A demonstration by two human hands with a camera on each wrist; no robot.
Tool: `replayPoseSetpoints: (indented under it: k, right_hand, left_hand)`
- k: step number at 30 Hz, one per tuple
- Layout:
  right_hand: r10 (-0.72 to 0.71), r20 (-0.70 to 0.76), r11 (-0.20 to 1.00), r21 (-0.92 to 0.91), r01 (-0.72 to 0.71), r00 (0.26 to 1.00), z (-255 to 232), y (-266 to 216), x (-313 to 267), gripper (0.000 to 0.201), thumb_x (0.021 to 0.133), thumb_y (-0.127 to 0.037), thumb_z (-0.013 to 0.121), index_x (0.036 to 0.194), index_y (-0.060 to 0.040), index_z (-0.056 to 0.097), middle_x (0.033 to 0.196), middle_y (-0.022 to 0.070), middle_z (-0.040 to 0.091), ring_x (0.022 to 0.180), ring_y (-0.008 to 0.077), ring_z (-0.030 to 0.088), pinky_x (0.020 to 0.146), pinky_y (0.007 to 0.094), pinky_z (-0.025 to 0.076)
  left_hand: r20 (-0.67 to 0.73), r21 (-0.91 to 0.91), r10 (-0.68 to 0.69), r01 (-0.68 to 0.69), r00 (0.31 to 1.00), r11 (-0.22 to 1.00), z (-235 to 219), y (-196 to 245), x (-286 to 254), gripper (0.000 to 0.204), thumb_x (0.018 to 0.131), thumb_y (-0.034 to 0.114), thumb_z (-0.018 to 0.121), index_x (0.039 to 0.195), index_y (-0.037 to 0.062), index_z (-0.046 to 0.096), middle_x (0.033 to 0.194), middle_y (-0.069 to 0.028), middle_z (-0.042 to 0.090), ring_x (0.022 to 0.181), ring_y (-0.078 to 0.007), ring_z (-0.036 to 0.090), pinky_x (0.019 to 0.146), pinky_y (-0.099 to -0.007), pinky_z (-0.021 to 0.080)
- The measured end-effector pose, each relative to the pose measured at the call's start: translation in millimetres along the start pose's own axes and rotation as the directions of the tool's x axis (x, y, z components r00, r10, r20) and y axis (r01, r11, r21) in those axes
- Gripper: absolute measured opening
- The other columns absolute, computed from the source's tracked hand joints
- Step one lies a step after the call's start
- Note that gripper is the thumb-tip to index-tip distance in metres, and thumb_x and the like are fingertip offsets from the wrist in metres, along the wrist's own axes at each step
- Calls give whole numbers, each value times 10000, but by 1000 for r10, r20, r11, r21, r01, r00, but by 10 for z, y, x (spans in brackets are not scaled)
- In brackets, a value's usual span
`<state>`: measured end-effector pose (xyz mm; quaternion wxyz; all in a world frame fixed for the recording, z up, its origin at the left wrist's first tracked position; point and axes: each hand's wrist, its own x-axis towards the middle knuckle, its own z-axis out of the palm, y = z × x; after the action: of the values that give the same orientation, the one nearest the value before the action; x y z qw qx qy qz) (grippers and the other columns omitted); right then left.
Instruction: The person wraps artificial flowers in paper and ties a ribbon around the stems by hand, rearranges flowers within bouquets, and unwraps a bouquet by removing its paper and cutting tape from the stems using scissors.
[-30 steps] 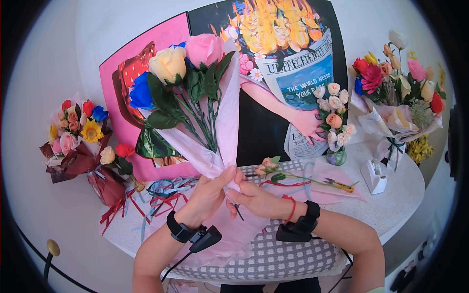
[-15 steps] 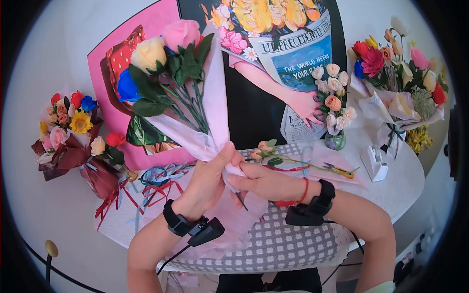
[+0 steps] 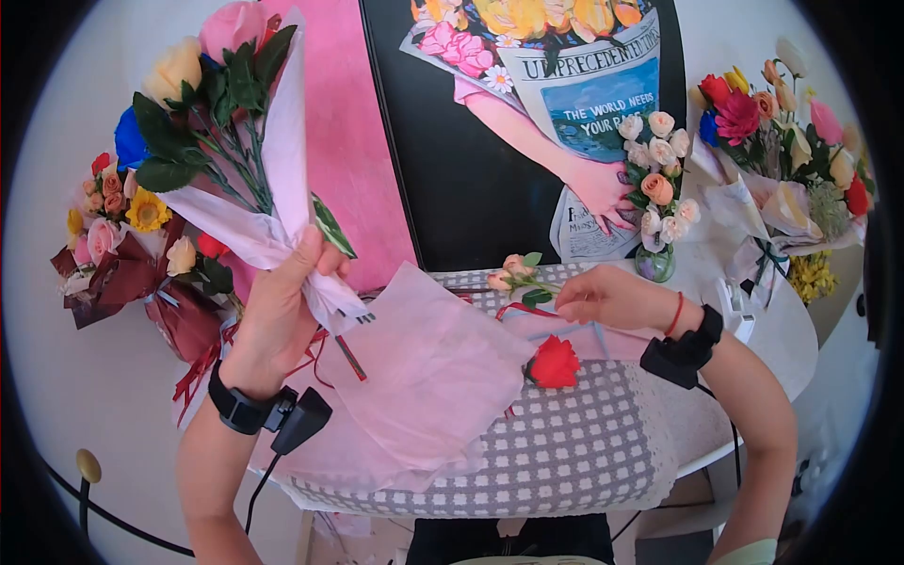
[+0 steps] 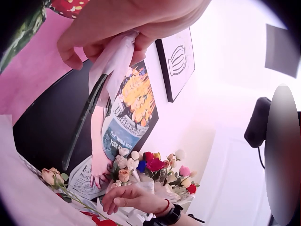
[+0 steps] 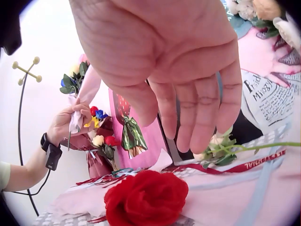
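In the head view my left hand [image 3: 282,315] grips the gathered lower end of a bouquet, held up at the left. Pink tissue paper [image 3: 284,151] wraps it around a pink rose [image 3: 233,30], a cream rose [image 3: 174,72] and a blue rose [image 3: 130,139]. Dark stem ends [image 4: 84,122] stick out below that hand in the left wrist view. My right hand [image 3: 617,299] holds nothing, its fingers relaxed close to a spray of peach rosebuds [image 3: 511,273]. Below it a red rose [image 5: 146,197] lies on the table.
Pink tissue sheets [image 3: 424,367] spread over the checked cloth [image 3: 574,452]. A wrapped bouquet [image 3: 179,301] stands at the left, another [image 3: 782,202] at the right. A glass vase [image 3: 655,264] of pale roses and a white tape dispenser [image 3: 739,306] are behind my right hand. Painted canvases lean at the back.
My right hand has let go of the wrapped stems and moved right, over the rosebud spray. The left hand has carried the bouquet left. The red rose and tissue sheets now show more fully.
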<state>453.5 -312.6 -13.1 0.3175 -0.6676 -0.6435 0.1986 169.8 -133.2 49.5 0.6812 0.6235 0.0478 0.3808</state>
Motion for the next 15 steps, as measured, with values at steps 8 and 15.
replayPoseSetpoints:
  k: [8, 15]
  right_hand:
    - [145, 151, 987, -91, -132, 978, 471, -97, 540, 297, 728, -149, 681, 952, 13, 575, 761, 103, 621, 679, 158, 597, 610, 267, 460]
    - [-265, -91, 863, -466, 194, 960, 559, -712, 867, 268, 673, -44, 573, 938, -43, 611, 770, 123, 638, 730, 281, 620, 659, 366, 475]
  left_hand:
    - [-45, 45, 6, -4, 999, 999, -261, 135, -181, 201, 898, 279, 509, 923, 88, 452, 680, 14, 435, 757, -135, 471, 715, -266, 404]
    - [-98, 74, 26, -19, 995, 997, -525, 299, -323, 219, 899, 282, 510, 911, 70, 457, 687, 10, 455, 745, -131, 496, 683, -265, 429]
